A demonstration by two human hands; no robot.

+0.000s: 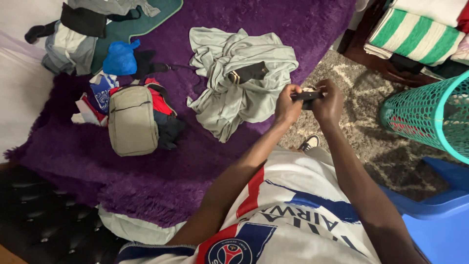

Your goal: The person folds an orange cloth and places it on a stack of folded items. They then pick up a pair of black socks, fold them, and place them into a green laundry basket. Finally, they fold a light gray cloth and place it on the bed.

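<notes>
Both hands are pinching a small black item (307, 96) betw. them, just right of the grey shirt (239, 80) on the purple blanket (146, 181). Left hand (288, 103) is gripping its left end, right hand (328, 101) its right end; both grips clenched on it. A black sock (248, 72) is lying on the shirt; beige bag (132, 121) well left of the shirt; green basket (430, 115) far right.

A small black sock (307, 96), partly hidden, is stretched level between both hands above the patterned rug.
</notes>
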